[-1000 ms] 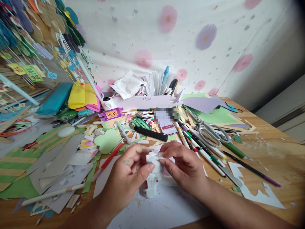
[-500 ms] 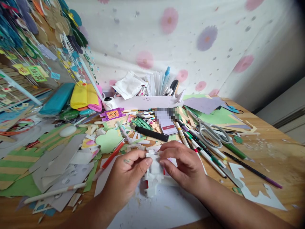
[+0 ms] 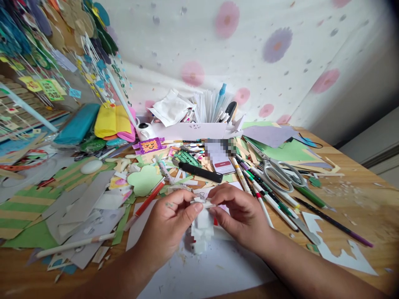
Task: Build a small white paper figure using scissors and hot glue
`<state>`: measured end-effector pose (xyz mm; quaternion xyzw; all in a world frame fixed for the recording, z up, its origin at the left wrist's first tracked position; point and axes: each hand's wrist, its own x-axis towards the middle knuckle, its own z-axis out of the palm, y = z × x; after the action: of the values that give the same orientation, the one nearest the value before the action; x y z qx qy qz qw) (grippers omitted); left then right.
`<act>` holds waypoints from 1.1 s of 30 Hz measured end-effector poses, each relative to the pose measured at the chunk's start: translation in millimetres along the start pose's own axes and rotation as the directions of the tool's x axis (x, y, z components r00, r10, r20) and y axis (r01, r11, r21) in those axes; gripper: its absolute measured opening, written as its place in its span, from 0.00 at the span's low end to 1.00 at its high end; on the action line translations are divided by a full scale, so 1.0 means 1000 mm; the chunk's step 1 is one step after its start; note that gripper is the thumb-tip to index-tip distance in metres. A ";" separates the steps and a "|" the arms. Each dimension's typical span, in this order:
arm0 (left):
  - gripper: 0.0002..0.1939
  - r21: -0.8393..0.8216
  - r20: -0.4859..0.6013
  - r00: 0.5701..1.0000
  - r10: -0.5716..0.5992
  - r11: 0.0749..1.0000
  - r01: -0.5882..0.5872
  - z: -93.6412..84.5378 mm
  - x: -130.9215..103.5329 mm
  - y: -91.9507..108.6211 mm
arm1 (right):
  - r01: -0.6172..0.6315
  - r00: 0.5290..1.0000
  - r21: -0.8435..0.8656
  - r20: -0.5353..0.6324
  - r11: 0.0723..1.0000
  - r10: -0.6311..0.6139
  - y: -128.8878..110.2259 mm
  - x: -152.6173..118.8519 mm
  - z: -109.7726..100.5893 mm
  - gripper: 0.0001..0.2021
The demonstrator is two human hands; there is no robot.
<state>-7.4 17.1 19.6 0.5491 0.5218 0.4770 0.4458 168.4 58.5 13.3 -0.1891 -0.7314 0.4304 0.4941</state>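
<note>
Between my hands is a small white paper model (image 3: 202,230) with bits of red on its sides, above a white sheet (image 3: 199,274). My left hand (image 3: 173,218) pinches the left end of its top flap between thumb and forefinger. From the other side, my right hand (image 3: 238,211) pinches the right end of that flap with thumb and fingertips. The lower body of the model hangs or stands below the fingers; whether it touches the sheet I cannot tell.
Silver scissors (image 3: 277,170), several markers (image 3: 264,199) and a green craft knife (image 3: 311,195) lie to the right. A black-handled tool (image 3: 201,171) and a phone (image 3: 221,160) lie beyond my hands. Green and grey paper scraps (image 3: 77,199) cover the left; a white box (image 3: 187,131) stands behind.
The top flap of the paper model now lies flatter toward me, and the model shows less of its front. Both hands keep their pinch. The whole view has shifted slightly.
</note>
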 end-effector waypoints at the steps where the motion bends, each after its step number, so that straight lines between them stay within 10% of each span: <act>1: 0.11 0.048 -0.013 1.000 0.014 0.999 -0.013 0.000 0.000 0.001 | -0.069 0.997 0.091 -0.010 0.993 0.071 0.000 -0.001 0.001 0.08; 11: 0.16 0.221 0.012 0.985 0.169 0.961 -0.168 0.001 -0.002 0.008 | -0.246 0.959 0.299 -0.063 0.922 0.276 0.001 0.000 0.009 0.07; 24: 0.16 -0.061 0.078 0.997 -0.019 0.998 0.024 0.001 -0.003 -0.002 | -0.321 0.922 0.412 -0.070 0.853 0.381 -0.005 0.007 0.007 0.12; 33: 0.12 0.124 0.025 1.000 -0.014 0.992 0.011 0.001 0.004 0.007 | -0.372 0.913 0.412 -0.002 0.832 0.409 0.001 0.002 0.007 0.10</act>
<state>-5.5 20.3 26.3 0.5787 0.5479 0.4337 0.4205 161.5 57.6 12.5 -0.2477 -0.5499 0.6542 0.4564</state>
